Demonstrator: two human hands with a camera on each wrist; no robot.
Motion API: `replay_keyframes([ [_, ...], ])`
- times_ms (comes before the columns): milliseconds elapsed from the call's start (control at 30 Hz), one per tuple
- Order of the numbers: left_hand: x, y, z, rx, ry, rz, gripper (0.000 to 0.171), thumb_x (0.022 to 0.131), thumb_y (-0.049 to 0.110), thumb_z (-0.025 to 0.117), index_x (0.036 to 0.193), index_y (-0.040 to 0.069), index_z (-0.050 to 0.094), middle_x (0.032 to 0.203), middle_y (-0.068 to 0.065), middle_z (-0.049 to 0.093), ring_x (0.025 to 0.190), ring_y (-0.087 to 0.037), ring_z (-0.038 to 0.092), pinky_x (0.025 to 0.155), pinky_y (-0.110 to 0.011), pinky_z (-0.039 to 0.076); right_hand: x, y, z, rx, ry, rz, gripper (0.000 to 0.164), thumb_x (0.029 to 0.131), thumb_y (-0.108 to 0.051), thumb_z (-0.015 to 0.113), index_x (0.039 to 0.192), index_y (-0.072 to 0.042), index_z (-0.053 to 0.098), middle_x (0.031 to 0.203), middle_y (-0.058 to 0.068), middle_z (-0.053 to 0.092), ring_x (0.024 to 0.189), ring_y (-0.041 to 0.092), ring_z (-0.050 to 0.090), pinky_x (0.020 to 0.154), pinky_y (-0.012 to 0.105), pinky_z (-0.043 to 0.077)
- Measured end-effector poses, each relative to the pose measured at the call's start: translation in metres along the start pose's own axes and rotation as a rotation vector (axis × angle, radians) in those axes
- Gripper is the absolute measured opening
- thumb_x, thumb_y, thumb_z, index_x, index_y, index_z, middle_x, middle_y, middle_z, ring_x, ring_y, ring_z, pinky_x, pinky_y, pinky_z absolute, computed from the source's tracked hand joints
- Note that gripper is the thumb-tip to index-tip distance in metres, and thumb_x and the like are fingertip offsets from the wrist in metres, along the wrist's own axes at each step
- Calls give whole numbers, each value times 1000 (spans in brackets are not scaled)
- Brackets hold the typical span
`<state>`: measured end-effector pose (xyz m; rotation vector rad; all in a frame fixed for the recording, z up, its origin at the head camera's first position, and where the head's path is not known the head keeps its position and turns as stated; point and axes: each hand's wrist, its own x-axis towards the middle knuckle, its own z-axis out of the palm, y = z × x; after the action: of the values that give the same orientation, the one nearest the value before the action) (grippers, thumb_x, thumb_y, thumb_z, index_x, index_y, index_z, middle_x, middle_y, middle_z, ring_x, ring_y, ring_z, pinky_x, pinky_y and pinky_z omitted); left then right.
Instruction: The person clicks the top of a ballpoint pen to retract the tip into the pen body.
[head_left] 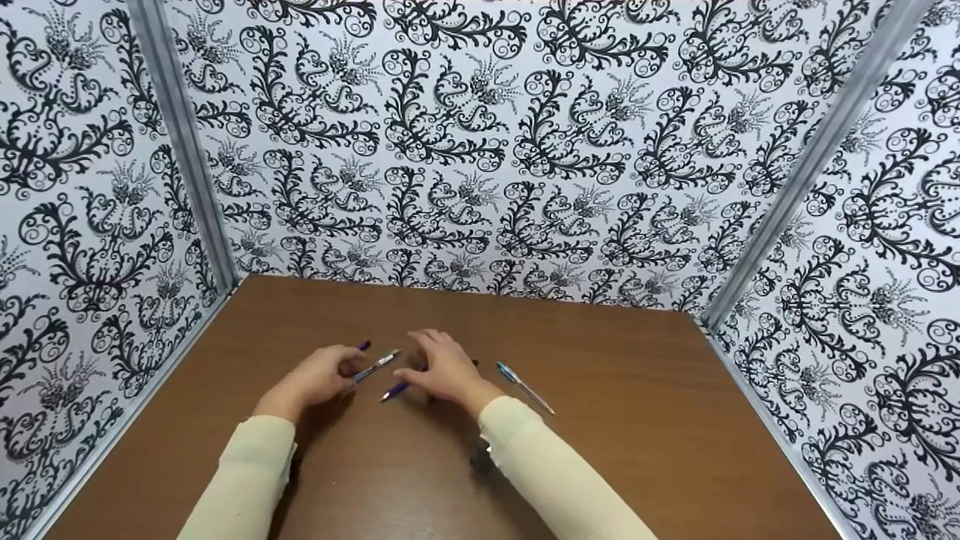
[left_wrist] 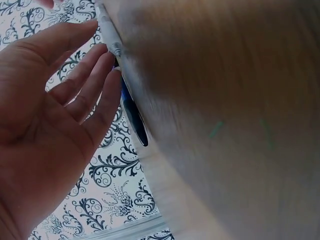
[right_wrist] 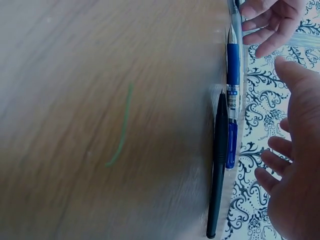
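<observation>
My left hand [head_left: 319, 375] is at the near end of a clear-barrelled pen [head_left: 382, 361] on the table. Its thumb and fingertips stay apart in the left wrist view, close to that pen; whether they touch it is unclear. A darker pen with a blue part [left_wrist: 131, 112] lies beyond the fingers. My right hand [head_left: 446, 371] hovers over a blue pen [right_wrist: 233, 65], partly covering it in the head view. Beside that pen lies a black pen [right_wrist: 217, 165]. The right fingers [right_wrist: 275, 162] are loosely bent and hold nothing.
A clear pen with a teal end [head_left: 525, 388] lies to the right of my right hand. The brown wooden table [head_left: 615, 442] is enclosed by patterned walls [head_left: 480, 150] with grey strips at the corners. A small dark object [head_left: 480, 457] shows beneath the right sleeve.
</observation>
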<state>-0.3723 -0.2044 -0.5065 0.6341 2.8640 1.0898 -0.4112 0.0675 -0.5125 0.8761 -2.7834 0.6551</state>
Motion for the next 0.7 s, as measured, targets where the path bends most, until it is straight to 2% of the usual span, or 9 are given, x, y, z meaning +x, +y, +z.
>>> replay_keyframes([
  [200,4,-2,2,54,-5,46,44,88,-11,81,131,-4,75,114,-19,75,105,-39,71,96,-58,58,-1,2,1,2,-12,22,80,99,-62,75,163,-19,54,164,5,54,150,31,51,124,51,42],
  [467,7,2,3,154,-14,53,42,85,-10,82,126,-1,78,109,-19,69,100,-38,68,95,-58,57,0,2,1,17,-6,15,81,99,-61,76,163,-15,55,164,6,55,150,33,51,124,51,42],
  [700,9,3,6,206,-21,61,37,89,-8,81,124,2,80,111,-19,70,104,-39,68,98,-60,56,-1,2,2,15,-11,21,81,99,-61,76,163,-17,54,164,6,54,150,33,52,124,50,42],
])
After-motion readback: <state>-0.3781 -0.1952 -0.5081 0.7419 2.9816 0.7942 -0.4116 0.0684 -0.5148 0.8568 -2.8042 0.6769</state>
